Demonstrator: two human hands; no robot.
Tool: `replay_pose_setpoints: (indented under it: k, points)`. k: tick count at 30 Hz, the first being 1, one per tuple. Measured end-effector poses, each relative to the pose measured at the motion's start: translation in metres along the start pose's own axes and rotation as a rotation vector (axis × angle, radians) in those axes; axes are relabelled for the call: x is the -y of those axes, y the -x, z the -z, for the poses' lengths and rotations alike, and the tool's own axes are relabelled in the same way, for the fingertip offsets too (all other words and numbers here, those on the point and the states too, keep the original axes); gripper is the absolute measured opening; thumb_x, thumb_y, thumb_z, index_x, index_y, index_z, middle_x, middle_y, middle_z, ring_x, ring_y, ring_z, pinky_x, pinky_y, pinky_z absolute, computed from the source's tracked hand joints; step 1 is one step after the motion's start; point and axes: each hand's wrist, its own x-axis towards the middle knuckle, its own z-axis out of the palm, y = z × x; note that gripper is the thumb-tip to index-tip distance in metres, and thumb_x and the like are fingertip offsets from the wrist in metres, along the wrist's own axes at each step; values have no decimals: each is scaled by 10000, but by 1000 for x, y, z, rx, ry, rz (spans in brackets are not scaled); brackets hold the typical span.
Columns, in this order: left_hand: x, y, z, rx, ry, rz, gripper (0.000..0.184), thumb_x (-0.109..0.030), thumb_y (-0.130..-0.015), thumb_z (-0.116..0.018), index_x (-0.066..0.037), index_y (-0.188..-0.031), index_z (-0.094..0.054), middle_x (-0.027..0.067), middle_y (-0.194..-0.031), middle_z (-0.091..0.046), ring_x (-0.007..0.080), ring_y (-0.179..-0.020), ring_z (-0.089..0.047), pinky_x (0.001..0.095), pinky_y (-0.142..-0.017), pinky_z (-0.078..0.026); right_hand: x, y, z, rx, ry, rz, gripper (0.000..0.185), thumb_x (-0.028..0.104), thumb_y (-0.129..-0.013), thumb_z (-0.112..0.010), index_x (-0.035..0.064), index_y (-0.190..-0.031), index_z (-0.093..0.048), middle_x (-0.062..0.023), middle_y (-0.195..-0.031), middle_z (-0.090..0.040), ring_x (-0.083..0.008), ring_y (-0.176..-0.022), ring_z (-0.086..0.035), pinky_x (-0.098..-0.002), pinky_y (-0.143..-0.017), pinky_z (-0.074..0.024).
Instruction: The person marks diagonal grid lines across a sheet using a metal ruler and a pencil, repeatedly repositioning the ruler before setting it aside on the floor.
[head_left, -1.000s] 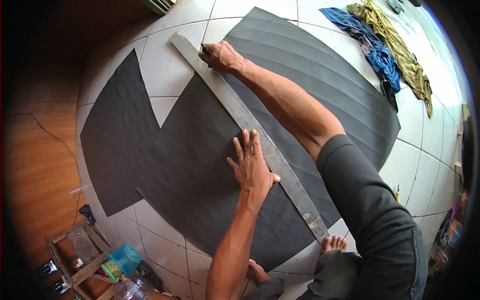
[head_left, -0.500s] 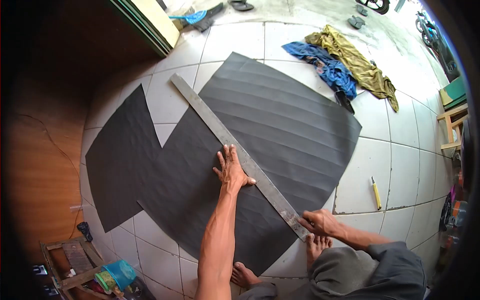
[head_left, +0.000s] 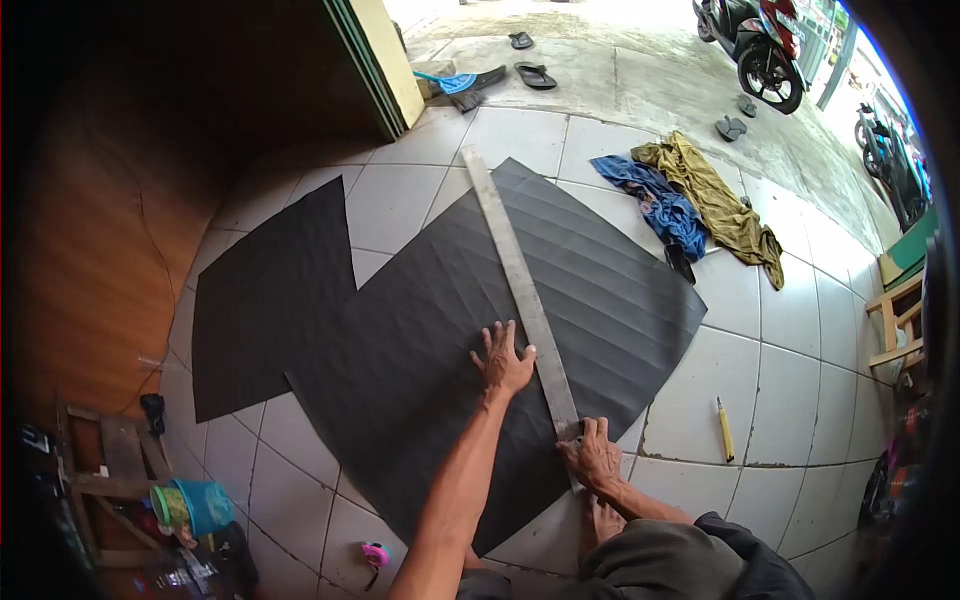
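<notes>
A long metal straightedge [head_left: 523,283] lies slantwise across a large black sheet [head_left: 410,400] with faint ridges on the tiled floor. My left hand [head_left: 506,365] is spread flat on the sheet, its thumb touching the left edge of the straightedge. At the near end, my right hand [head_left: 596,458] has its fingers closed around the metal; whether anything else is inside that hand is hidden. Another black section [head_left: 270,300] extends to the left; I cannot tell if it is a separate piece. My bare foot [head_left: 604,520] is just below the right hand.
A yellow cutter knife [head_left: 724,430] lies on the tiles at right. Blue cloth [head_left: 655,205] and olive cloth [head_left: 715,205] lie crumpled beyond the sheet. A pink tape measure [head_left: 375,553] is near the front. A wooden frame [head_left: 100,487] and blue container [head_left: 207,507] stand lower left.
The straightedge's far end has swung right, toward the sheet's far corner. My right hand has shifted over its near end, and my left hand stays beside it. The view has tilted up.
</notes>
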Motion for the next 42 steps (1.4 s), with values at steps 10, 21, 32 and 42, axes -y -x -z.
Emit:
replay_pose_setpoints:
  k: [10,21,32,42]
  points:
    - [74,83,-25,-342,-357,-263,569,-361,-1040,-445,-182,-1578,-391,101,-1660,-313,348,-1544,-233,612,-1240,-95,-20,-34,3,12,-73,-80,433,335,-815,-794,9,-1021,-599,-216,-1028,-677,-415,-1012,-657,-501,-840,-508]
    - [85,73,-14,-355,-382,-279,553,-327,-1035,-473,-204,-1571,-404,95,-1640,-356,330,-1532,-271,604,-1238,-127,-31,-39,14,100,-375,-71,349,259,-875,-731,-22,-1064,-644,-234,-970,-718,-400,-946,-703,-452,-858,-541]
    - [33,83,-62,-420,-143,-263,572,-317,-1011,-484,-78,-1530,-445,139,-1574,-452,346,-1507,-332,649,-1217,-147,-32,-66,16,68,-177,375,228,161,-928,-634,42,-1122,-631,-183,-1031,-670,-393,-1022,-642,-468,-880,-514]
    - [39,91,-62,-367,-346,-331,573,-349,-1034,-478,-207,-1580,-383,123,-1632,-357,356,-1529,-268,650,-1221,-124,-44,-47,-8,-6,-243,288,198,154,-935,-628,53,-1103,-662,-170,-1025,-677,-385,-1002,-656,-455,-873,-521]
